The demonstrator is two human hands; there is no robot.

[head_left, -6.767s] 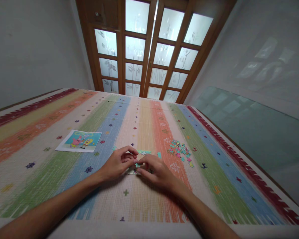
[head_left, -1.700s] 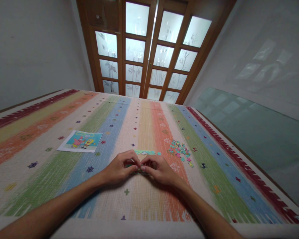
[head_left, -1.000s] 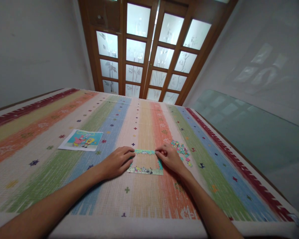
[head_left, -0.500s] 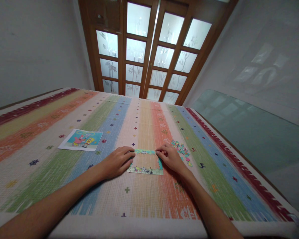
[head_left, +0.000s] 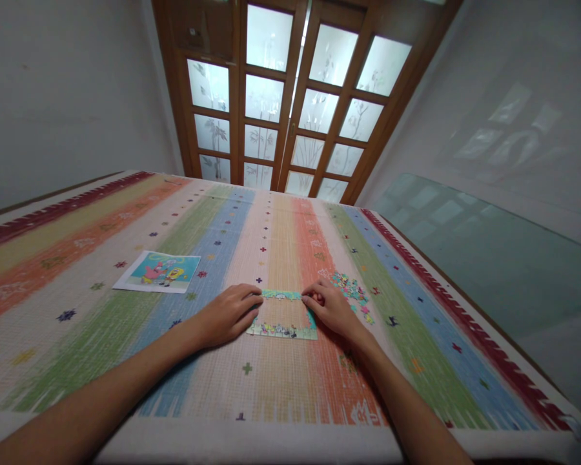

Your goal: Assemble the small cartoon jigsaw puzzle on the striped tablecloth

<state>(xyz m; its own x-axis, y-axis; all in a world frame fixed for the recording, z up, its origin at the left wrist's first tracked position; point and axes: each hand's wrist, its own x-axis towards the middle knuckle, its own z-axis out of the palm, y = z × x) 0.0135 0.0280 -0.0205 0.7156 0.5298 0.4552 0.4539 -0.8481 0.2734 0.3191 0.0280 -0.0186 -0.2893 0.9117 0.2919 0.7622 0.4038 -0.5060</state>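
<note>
A partly joined jigsaw puzzle (head_left: 275, 332) lies flat on the tablecloth, its border strips framing a gap where the cloth shows through. My left hand (head_left: 235, 311) rests on the frame's left side, fingers stretched out and slightly apart, covering much of that strip. At the top right corner, my right hand (head_left: 328, 305) has thumb and forefinger pinched together on a puzzle piece, mostly hidden by the fingertips. Just beyond the right hand is a heap of loose jigsaw pieces (head_left: 351, 287) in teal, pink and yellow.
A printed cartoon picture (head_left: 162, 272) on white paper lies to the left. The striped tablecloth (head_left: 223, 381) covers the table. Wooden doors with frosted panes (head_left: 268, 100) stand behind it, walls at both sides, and a pale glass panel (head_left: 484, 258) along the right.
The right fingertips have shifted very slightly left along the top strip. The left hand, the puzzle frame and the loose pieces look the same.
</note>
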